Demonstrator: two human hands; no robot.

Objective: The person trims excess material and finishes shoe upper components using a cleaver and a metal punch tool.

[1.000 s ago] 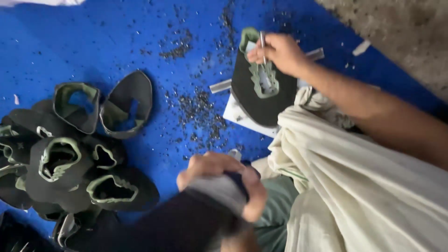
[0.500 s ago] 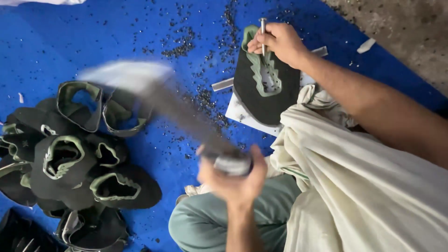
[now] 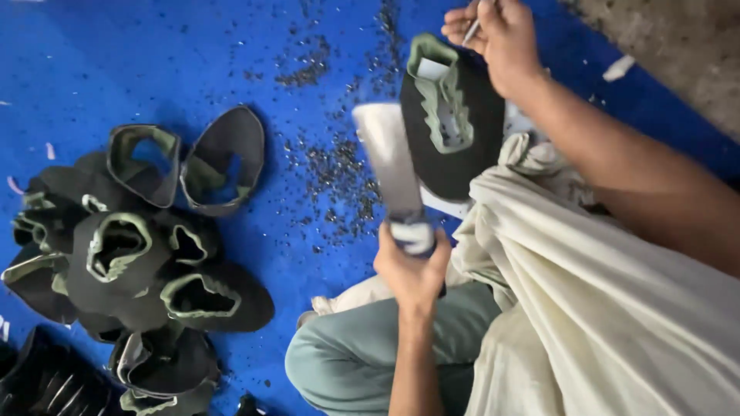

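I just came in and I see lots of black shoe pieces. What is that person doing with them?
A person sits on a blue mat. Their left hand grips the handle of a flat, pale, blade-like tool, raised beside a black and green shoe piece. Their right hand holds a thin metal tool at the top of that piece. A pile of similar shoe pieces lies to the left, and small dark scraps are scattered over the mat.

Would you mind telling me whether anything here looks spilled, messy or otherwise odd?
Yes: small dark scraps are scattered across the blue mat, thickest beside the black shoe upper under the right hand. The left hand grips a blurred, pale flat tool. The finished uppers lie in a loose heap.
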